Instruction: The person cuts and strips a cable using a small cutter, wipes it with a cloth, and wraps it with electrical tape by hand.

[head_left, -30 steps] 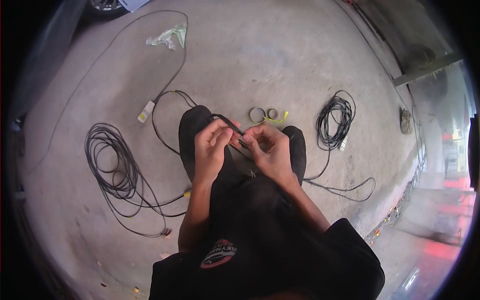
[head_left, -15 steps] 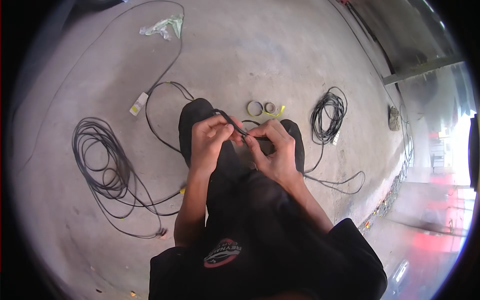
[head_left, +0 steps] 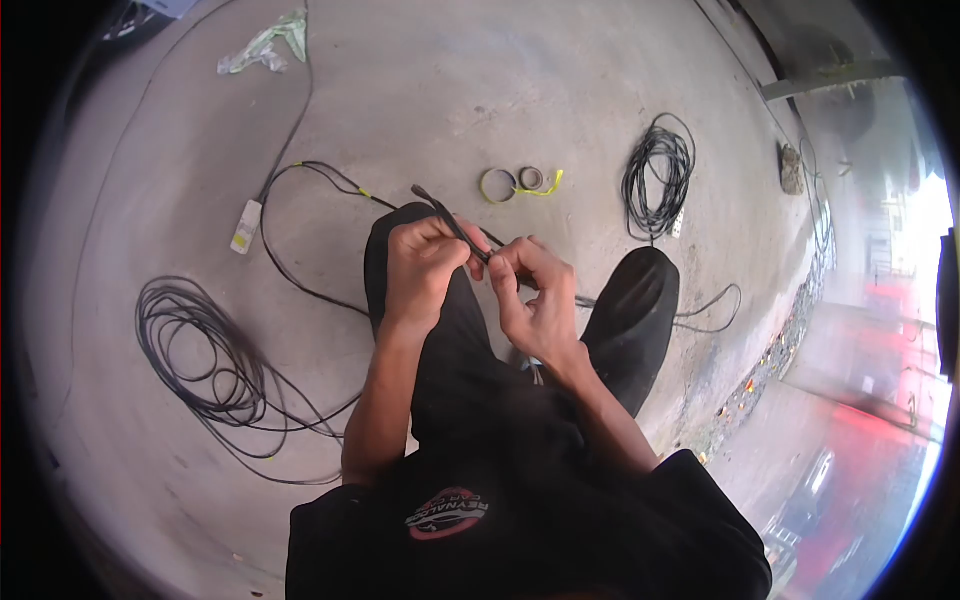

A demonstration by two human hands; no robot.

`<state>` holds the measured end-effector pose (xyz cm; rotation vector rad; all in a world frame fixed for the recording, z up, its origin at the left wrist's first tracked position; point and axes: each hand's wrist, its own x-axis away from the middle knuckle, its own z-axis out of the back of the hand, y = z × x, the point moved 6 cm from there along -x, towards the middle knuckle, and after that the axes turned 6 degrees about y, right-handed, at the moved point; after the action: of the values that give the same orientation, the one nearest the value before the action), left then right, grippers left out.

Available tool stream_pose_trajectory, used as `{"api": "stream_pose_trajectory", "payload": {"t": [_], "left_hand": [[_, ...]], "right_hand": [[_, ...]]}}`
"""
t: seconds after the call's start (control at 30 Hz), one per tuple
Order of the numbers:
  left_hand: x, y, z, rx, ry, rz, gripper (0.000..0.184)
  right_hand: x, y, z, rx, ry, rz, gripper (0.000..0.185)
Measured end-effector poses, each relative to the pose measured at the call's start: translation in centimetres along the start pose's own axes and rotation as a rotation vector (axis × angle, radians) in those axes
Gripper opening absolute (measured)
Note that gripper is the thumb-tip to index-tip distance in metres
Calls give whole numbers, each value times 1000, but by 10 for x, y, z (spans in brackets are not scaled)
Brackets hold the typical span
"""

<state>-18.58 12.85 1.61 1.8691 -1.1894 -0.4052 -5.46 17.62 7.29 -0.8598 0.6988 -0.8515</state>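
Over my lap, a black cable (head_left: 442, 212) is pinched between both hands. My left hand (head_left: 418, 268) is closed on it, and a short length sticks out past the fingers toward the upper left. Close beside it, the thumb and fingertips of my right hand (head_left: 538, 292) grip the same cable. The exact spot where the fingertips meet is partly hidden. Beyond my knees, a roll of yellow tape (head_left: 498, 186) lies on the floor with a smaller tape roll (head_left: 532, 178) next to it and a loose yellow strip.
A large loose coil of black cable (head_left: 180, 350) lies on the left. A tighter coil (head_left: 658, 185) sits at the right. There is a white power strip (head_left: 246, 227) on the concrete floor, a crumpled plastic bag (head_left: 265, 48) farther back, and a stone (head_left: 791, 168) near the right wall.
My right knee has swung outward to the right. The cable now points up and left from my left hand, where before it bent over the left knee. The view has shifted a little.
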Motion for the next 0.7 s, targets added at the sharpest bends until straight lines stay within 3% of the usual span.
{"api": "stream_pose_trajectory", "payload": {"t": [0.13, 0.23, 0.3, 0.43, 0.7], "left_hand": [[-25, -4, -19, -79, -112, 34, 21], [-53, -10, -27, -122, -165, 84, 19], [-71, -5, -34, -187, -180, 58, 18], [-100, -16, -31, -345, -260, -53, 16], [-92, -65, 37, -489, 7, -149, 10]], "right_hand": [[-5, 28, 3, -328, 34, -303, 20], [-27, 45, -1, -694, -24, -404, 21], [-48, 60, 4, -508, -2, -333, 19], [-91, 77, -4, -434, 50, -224, 23], [-95, 167, -66, -444, -296, -184, 24]]}}
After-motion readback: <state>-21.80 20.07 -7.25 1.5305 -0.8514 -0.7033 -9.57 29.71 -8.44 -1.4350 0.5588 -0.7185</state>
